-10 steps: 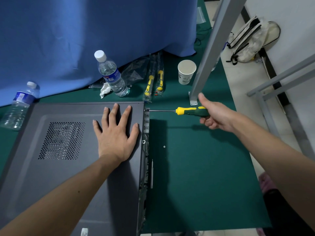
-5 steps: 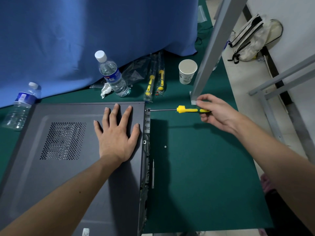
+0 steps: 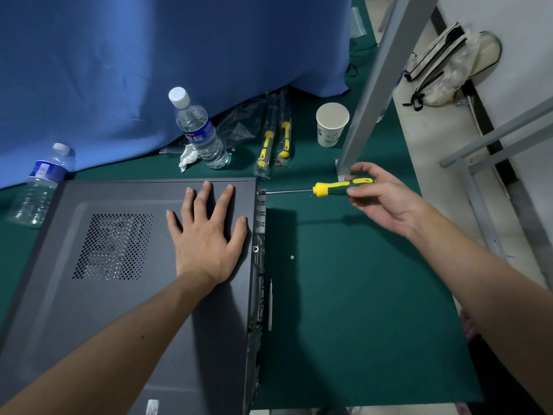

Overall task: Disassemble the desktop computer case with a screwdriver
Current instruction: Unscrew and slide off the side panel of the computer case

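Observation:
A dark grey computer case [image 3: 89, 310] lies on its side on the green table mat [image 3: 359, 295], its perforated vent facing up. My left hand [image 3: 209, 235] presses flat on the side panel near its right edge, fingers spread. My right hand [image 3: 380, 199] pinches the yellow and green handle of a screwdriver [image 3: 335, 188] with fingertips and thumb. The shaft lies level and its tip meets a screw at the top corner of the case's rear edge [image 3: 261, 192].
A loose screw [image 3: 292, 257] lies on the mat right of the case. Behind stand two water bottles [image 3: 200, 130] [image 3: 39, 184], a crumpled tissue [image 3: 188, 158], bagged screwdrivers [image 3: 273, 145] and a paper cup [image 3: 331, 124]. A grey metal post [image 3: 371, 85] rises just behind my right hand.
My right hand has shifted from a full fist round the handle to a fingertip pinch near its end. The screwdriver tip stays on the screw; my left hand has not moved.

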`<state>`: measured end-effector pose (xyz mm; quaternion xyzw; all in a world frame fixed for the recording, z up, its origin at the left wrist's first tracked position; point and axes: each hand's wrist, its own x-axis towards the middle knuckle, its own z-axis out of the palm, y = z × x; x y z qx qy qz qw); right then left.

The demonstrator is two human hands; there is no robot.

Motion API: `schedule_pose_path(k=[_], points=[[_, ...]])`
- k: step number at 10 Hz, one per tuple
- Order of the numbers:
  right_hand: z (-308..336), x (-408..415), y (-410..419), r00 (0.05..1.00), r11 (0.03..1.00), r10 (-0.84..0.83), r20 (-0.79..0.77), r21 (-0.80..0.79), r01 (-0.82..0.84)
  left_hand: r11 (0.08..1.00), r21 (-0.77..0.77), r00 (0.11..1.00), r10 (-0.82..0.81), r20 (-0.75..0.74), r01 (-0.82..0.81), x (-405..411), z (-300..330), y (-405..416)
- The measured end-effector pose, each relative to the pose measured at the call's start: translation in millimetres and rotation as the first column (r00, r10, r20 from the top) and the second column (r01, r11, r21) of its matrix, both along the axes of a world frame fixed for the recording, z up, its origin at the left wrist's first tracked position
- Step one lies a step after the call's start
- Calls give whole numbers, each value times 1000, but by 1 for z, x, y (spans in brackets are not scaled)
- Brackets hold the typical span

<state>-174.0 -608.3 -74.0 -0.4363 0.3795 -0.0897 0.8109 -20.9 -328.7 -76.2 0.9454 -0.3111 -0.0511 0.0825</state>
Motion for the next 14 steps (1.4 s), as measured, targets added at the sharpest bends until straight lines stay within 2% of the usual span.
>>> schedule_pose_path(k=[1, 2, 3, 4, 5, 6, 7, 8, 9, 10, 11, 12, 13, 14], points=[[3, 2, 1, 980, 992, 109, -168, -49, -119, 1000, 0, 1000, 1, -3, -1, 0, 0, 1], [1, 5, 3, 925, 960, 149, -349, -174, -221, 1000, 1, 1000, 0, -5, 0, 0, 1, 0], [-2, 4, 0, 982, 991, 62, -178, -110, -83, 1000, 1, 1000, -1, -2, 1, 0, 1, 0], [-2, 0, -3, 999, 999, 32, -45, -8, -32, 1000, -4, 1000, -1, -3, 1, 0, 1, 0], [3, 3, 1, 966, 987, 130, -223, -61, -147, 1000, -3, 1000, 0, -3, 0, 0, 1, 0], [-1, 6, 4, 952, 975, 109, -285, -156, -158, 1000, 1, 1000, -1, -4, 1, 0, 1, 0], [-3, 5, 2, 991, 996, 23, -132, -82, -34, 1000, 6, 1000, 1, -4, -1, 0, 2, 0], [-4, 1, -1, 998, 1000, 28, -49, 9, -28, 1000, 8, 1000, 2, -1, -2, 0, 2, 0], [0, 2, 2, 969, 989, 132, -209, -39, -144, 1000, 4, 1000, 0, 0, 0, 0, 2, 0], [-3, 6, 6, 971, 986, 80, -225, -123, -110, 1000, 3, 1000, 1, 6, -1, 0, 1, 0], [-6, 5, 4, 996, 999, -18, -86, -35, 15, 1000, 0, 1000, 1, 9, -1, 0, 0, 0], [-7, 1, 1, 1000, 999, -18, -24, 31, 18, 1000, -8, 1000, 0, 9, 0, 1, -1, 1], [-3, 2, 3, 979, 996, 88, -183, 13, -87, 1000, -13, 1000, -1, 10, 1, 1, -2, 0], [-8, 4, 7, 974, 996, 54, -221, -56, -68, 1000, -13, 1000, -3, 11, 3, 1, -3, 0]])
